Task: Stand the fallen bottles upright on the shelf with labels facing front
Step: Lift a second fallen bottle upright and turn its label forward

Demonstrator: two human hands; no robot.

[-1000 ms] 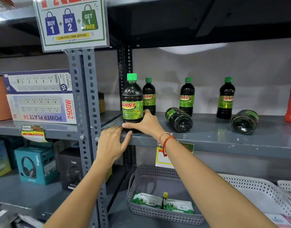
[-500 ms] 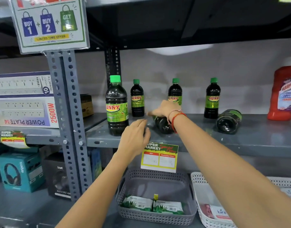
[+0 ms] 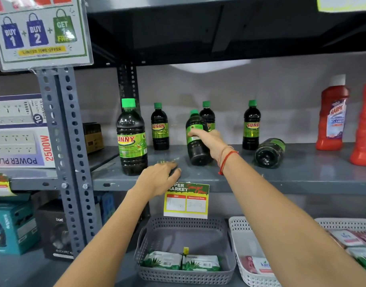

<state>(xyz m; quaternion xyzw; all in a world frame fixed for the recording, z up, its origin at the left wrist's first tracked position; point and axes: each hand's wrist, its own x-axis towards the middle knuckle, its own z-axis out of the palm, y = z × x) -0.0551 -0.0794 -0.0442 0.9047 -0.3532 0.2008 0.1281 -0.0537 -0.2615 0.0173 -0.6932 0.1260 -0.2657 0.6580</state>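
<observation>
Bottles: at frame centre we are now tilting a previously fallen bottle (image 3: 196,139) upright, right hand (image 3: 211,141) fingers gripping it, left hand (image 3: 161,177) fingers open on the shelf (image 3: 302,179), leaving one fallen bottle (image 3: 270,153) right of centre.

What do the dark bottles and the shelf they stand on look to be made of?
Bottles, such as the front one: likely clear glossy plastic holding dark liquid, given highlights, moulded shoulder lettering and green screw caps. Shelf: seemingly grey painted steel, with scuffed paint, a thin folded edge and perforated uprights.
</observation>
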